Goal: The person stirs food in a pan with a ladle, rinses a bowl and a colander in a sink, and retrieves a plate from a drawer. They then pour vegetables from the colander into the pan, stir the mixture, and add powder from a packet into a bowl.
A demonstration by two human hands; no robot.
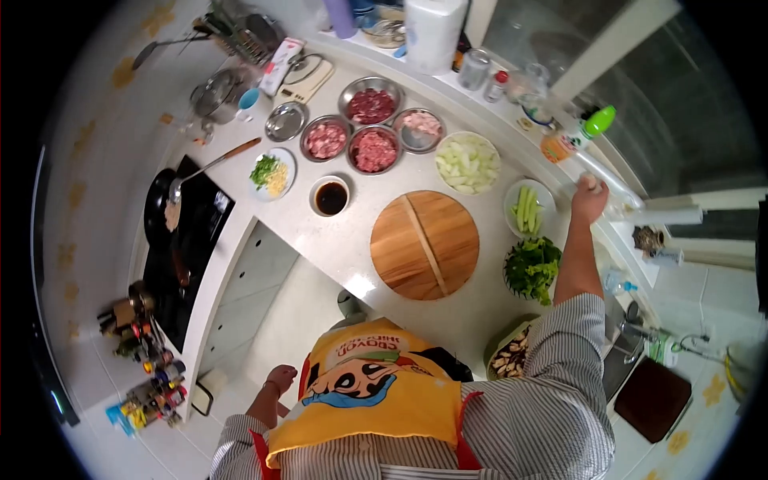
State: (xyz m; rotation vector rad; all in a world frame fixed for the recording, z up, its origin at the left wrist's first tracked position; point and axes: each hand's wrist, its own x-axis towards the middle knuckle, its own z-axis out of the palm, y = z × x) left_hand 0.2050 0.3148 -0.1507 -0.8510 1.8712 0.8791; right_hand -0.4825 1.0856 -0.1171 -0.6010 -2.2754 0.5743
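Note:
My right hand [590, 200] is stretched out to the window ledge, its fingers curled at a clear plastic roll [616, 182]. What it grips, if anything, is too small to make out. Below that arm are a plate of cut green stalks [527, 210] and a bowl of leafy greens [532, 270]. My left hand [281, 378] hangs low beside the yellow apron [376, 400], loosely closed, with nothing visible in it. Between the two arms lies a round wooden board [424, 245] on the counter.
Metal bowls of raw meat [374, 150], a bowl of chopped pale vegetable [468, 162], dark sauce [330, 197] and a plate of chopped greens and garlic [273, 174] stand on the counter. At left is a stove with a black wok [158, 210]; a sink [628, 352] is at right.

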